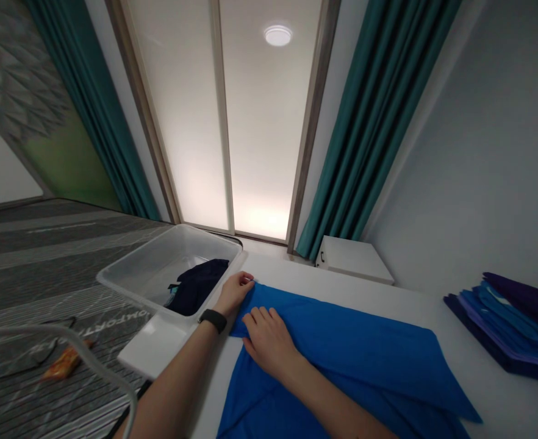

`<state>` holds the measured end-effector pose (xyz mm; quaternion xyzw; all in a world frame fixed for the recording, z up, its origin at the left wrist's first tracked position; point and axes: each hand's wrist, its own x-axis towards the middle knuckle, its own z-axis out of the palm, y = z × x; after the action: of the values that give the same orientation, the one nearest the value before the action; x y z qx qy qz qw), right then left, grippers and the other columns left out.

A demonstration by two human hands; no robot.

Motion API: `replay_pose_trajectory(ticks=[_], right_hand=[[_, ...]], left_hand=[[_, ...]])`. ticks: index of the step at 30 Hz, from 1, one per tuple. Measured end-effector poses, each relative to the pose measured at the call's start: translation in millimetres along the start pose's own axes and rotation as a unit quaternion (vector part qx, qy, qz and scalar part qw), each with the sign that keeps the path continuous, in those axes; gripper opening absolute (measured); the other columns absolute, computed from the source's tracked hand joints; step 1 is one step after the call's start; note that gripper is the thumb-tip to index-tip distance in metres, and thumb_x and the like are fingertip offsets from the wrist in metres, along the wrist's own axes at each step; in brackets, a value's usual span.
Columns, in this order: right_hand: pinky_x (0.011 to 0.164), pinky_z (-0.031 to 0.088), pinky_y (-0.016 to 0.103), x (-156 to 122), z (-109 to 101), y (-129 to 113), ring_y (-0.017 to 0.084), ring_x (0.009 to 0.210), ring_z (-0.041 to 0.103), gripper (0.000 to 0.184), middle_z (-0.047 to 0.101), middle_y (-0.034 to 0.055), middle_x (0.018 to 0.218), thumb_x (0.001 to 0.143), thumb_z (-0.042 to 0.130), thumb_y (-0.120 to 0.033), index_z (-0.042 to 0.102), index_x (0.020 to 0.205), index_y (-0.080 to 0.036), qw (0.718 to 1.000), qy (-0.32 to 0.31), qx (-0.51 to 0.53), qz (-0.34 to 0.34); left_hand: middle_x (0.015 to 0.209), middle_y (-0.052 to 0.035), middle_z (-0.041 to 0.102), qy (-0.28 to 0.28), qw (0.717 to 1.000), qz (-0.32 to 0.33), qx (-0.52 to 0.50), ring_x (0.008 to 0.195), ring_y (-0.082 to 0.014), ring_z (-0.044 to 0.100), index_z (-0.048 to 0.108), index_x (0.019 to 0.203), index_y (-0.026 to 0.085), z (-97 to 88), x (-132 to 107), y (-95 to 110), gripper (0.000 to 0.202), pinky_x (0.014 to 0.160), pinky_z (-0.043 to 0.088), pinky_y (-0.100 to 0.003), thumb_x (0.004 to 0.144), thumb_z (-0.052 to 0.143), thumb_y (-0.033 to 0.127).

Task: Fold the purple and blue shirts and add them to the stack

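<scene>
A bright blue garment is spread over the white table, its far part folded over in a long flap. My left hand, with a dark watch band on the wrist, pinches the garment's far left corner. Just nearer and to the right, my right hand lies palm down on the fabric near its left edge, fingers stretched out. Its palm side is hidden. The lower part of the garment shows some creases and runs out of view at the bottom.
A clear plastic bin holding dark navy clothing stands at the table's left. A stack of folded blue and purple clothes rests at the right. Behind the white table is a white cabinet. A pale curved bar crosses the lower left.
</scene>
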<state>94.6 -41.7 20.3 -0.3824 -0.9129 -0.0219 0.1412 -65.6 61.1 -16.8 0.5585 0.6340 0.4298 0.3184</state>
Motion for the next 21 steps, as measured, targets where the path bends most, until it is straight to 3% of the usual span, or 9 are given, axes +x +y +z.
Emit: replay_pose_trajectory(ticks=[3,10,15,21], right_hand=[[0.078,0.039,0.038,-2.1,3.0,4.9,0.024,0.089,0.054,0.003,0.062,0.0064,0.093,0.09,0.054,-0.018,0.058,0.091,-0.018,0.999,0.008,-0.037,-0.003],[0.075,0.035,0.033,-6.0,12.7,14.4,0.019,0.082,0.054,0.009,0.063,0.0028,0.086,0.095,0.051,-0.018,0.057,0.089,-0.02,0.997,0.052,-0.013,-0.047],[0.075,0.035,0.032,-8.3,20.9,13.2,0.018,0.081,0.053,0.01,0.062,0.0021,0.086,0.094,0.053,-0.015,0.059,0.087,-0.019,0.994,0.036,-0.017,-0.106],[0.077,0.036,0.033,-10.9,7.0,11.4,0.02,0.087,0.053,0.005,0.061,0.0033,0.091,0.092,0.057,-0.023,0.06,0.094,-0.02,0.995,0.008,-0.005,-0.095]], left_hand=[[0.071,-0.0025,0.069,0.0,1.0,0.013,0.003,0.065,-0.0165,0.061,0.07,0.087,0.015,-0.7,0.0,0.3,0.022,0.06,0.044,-0.024,0.069,0.067,0.028],[0.072,-0.0019,0.068,0.006,0.999,0.03,0.02,0.065,-0.0157,0.06,0.071,0.089,0.015,-0.2,0.6,-1.9,0.021,0.061,0.044,-0.024,0.073,0.064,0.027],[0.074,-0.0019,0.069,0.008,0.998,0.037,0.051,0.068,-0.0163,0.062,0.071,0.091,0.016,-2.1,0.5,-1.1,0.02,0.065,0.045,-0.025,0.074,0.064,0.024],[0.075,-0.0003,0.07,0.013,0.993,0.04,0.112,0.069,-0.0163,0.063,0.071,0.089,0.018,-2.1,-2.7,1.9,0.017,0.07,0.045,-0.026,0.076,0.061,0.02]])
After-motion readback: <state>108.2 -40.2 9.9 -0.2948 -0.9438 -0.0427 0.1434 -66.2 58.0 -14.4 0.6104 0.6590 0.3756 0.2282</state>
